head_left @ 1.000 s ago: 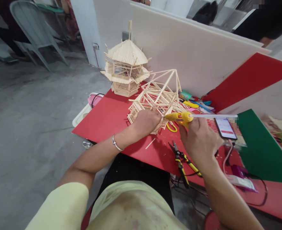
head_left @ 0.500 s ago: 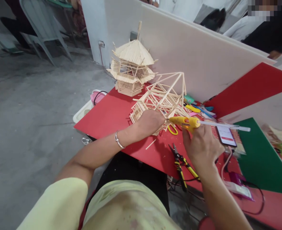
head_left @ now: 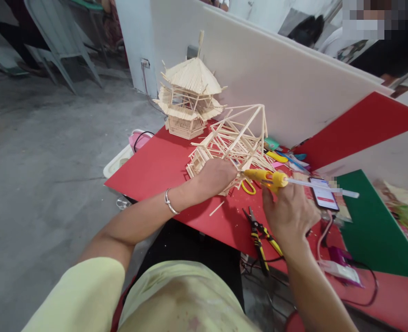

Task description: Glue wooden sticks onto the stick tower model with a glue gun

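My left hand [head_left: 216,176] is closed at the near side of a half-built wooden stick model [head_left: 247,128], an open frame of thin pale sticks. Its fingertips are mostly hidden behind the hand. In my right hand [head_left: 290,210] is a yellow hot glue gun [head_left: 279,179] with a long clear glue stick coming out of its back. The gun's nozzle points left and meets the model right beside my left fingers; whether it touches cannot be told. Behind stands a fuller stick pagoda [head_left: 192,76] with a roof. One loose stick [head_left: 217,208] lies near my left hand.
Yellow-and-black pliers [head_left: 259,235] lie on the red table [head_left: 145,168] below the glue gun, near yellow scissor handles [head_left: 249,193]. A lit phone [head_left: 325,196], cables and a green board [head_left: 366,226] are at right. A white partition [head_left: 276,78] rises behind; people are beyond it.
Both hands and the glue gun hold nearly the same position on the model. The whole view has shifted slightly, and a person beyond the partition has moved a little.
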Demonstrator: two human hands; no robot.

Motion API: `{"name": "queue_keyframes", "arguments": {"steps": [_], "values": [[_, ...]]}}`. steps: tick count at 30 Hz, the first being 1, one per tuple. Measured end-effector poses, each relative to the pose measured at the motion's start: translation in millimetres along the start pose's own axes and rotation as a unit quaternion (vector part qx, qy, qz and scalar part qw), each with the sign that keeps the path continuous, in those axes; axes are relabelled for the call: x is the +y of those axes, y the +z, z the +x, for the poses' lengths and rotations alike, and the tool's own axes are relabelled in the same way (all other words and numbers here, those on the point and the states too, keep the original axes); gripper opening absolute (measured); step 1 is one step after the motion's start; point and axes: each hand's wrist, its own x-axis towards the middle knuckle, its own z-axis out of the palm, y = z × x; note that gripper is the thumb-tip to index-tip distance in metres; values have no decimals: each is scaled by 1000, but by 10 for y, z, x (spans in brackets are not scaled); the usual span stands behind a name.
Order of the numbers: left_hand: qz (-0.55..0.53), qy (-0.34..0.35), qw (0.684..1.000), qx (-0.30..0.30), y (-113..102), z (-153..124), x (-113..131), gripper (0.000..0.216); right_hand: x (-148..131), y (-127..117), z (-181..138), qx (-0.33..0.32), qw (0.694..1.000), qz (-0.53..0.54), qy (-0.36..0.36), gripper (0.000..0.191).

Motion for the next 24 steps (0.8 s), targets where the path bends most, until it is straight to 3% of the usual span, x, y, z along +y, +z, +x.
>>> {"name": "queue_keyframes", "arguments": {"steps": [10,24], "values": [[-11,20,1000,6,45,-2,-45,26,15,118,-35,38,997,10,-72,41],[-15,21,1000,4,16,-41,-48,26,72,126,-62,32,999,11,-38,37]]}}
